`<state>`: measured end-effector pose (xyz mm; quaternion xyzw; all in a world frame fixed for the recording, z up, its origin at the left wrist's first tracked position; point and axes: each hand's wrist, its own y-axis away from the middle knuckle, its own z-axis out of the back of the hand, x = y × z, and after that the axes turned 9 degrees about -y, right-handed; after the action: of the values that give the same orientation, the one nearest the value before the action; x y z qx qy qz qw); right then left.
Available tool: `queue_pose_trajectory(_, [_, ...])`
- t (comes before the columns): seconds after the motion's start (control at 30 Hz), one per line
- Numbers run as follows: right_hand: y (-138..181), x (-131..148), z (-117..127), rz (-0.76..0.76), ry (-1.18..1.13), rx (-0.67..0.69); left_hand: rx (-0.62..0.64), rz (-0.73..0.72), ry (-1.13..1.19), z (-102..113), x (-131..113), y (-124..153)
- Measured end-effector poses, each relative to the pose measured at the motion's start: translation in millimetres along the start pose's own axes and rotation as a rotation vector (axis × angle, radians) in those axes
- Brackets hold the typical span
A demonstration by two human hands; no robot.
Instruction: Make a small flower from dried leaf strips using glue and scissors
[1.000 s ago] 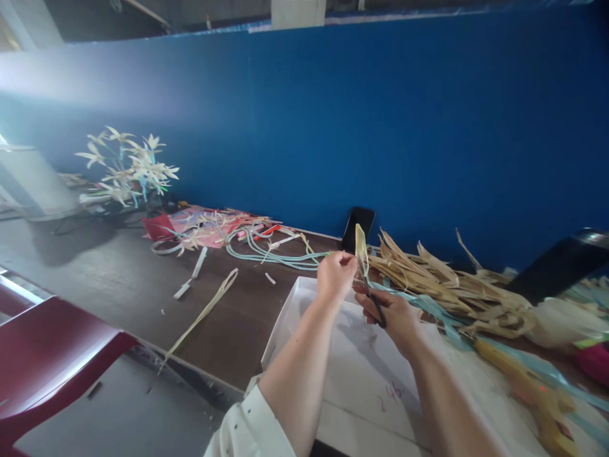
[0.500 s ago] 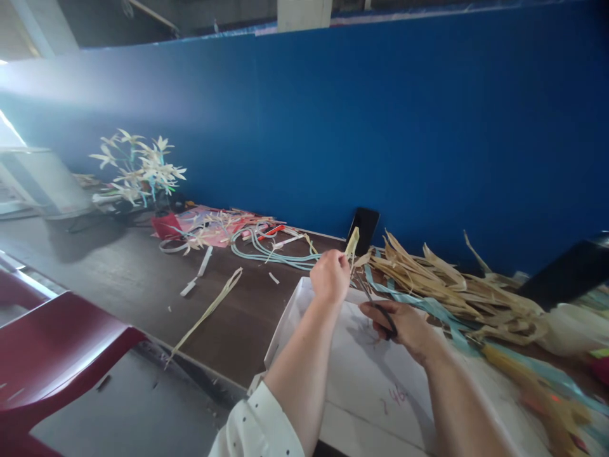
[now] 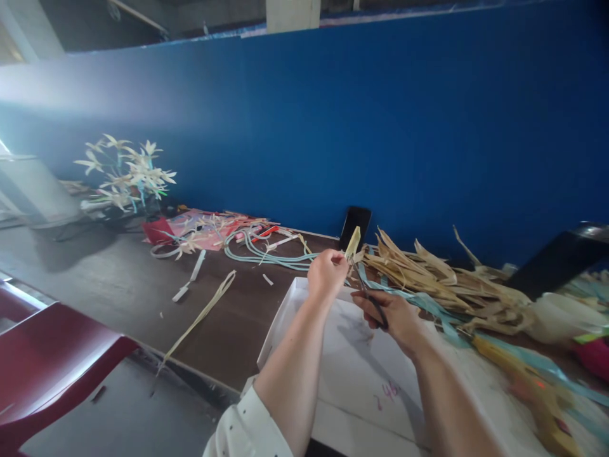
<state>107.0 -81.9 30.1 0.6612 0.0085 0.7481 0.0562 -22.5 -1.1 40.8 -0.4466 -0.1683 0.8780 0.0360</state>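
Note:
My left hand (image 3: 326,273) is closed in a pinch on a short pale yellow leaf strip (image 3: 353,243) that stands up above a white box lid (image 3: 304,317). My right hand (image 3: 392,314) grips black-handled scissors (image 3: 368,298), whose blades point up at the base of the strip. Both hands hover over the lid's far edge. Behind them lies a pile of dried tan leaves (image 3: 438,279) mixed with light blue strips.
A black phone (image 3: 354,227) leans on the blue wall. Light blue cords (image 3: 266,254), red paper and strip scraps lie on the brown table (image 3: 118,279). A bunch of leaf flowers (image 3: 126,171) stands far left. A red chair (image 3: 47,362) is at lower left.
The scissors dropped away from the strip half a second ago and have come back up to its base. The left hand holds the strip lower and more tilted than a second ago.

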Motion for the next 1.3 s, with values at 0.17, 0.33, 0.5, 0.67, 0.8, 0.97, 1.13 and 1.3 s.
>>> queue_pose_trajectory(0.17, [-3.4, -5.4, 3.6, -0.025, -0.005, -0.037, 0.073, 0.017, 0.173, -1.2, 2.0, -1.7])
queue_pose_trajectory(0.33, [-0.3, 0.9, 3.5, 0.009, -0.029, -0.045, 0.115, 0.059, 0.278, 0.8, 0.9, -2.9])
queue_pose_trajectory(0.5, [5.9, 10.3, -0.3, 0.066, 0.001, 0.003, 0.062, 0.092, 0.181, 0.4, 1.2, -3.8])
queue_pose_trajectory(0.67, [4.8, 6.7, -1.8, 0.048, 0.028, 0.002, 0.072, 0.059, 0.183, -1.2, 2.5, -2.7])
queue_pose_trajectory(0.8, [2.5, 2.3, -1.1, 0.029, 0.006, -0.017, 0.094, 0.049, 0.207, -0.8, 1.2, -1.1])
queue_pose_trajectory(0.97, [3.3, 3.8, -1.0, 0.016, -0.010, 0.010, 0.106, 0.066, 0.212, -1.4, 0.2, -0.7])
queue_pose_trajectory(1.13, [2.7, 3.9, -0.5, 0.018, -0.011, 0.014, 0.121, 0.040, 0.259, -7.5, 4.3, -1.8])
queue_pose_trajectory(1.3, [2.7, 4.2, -0.4, 0.029, -0.014, 0.008, 0.120, 0.068, 0.278, -10.0, 5.5, -1.8])
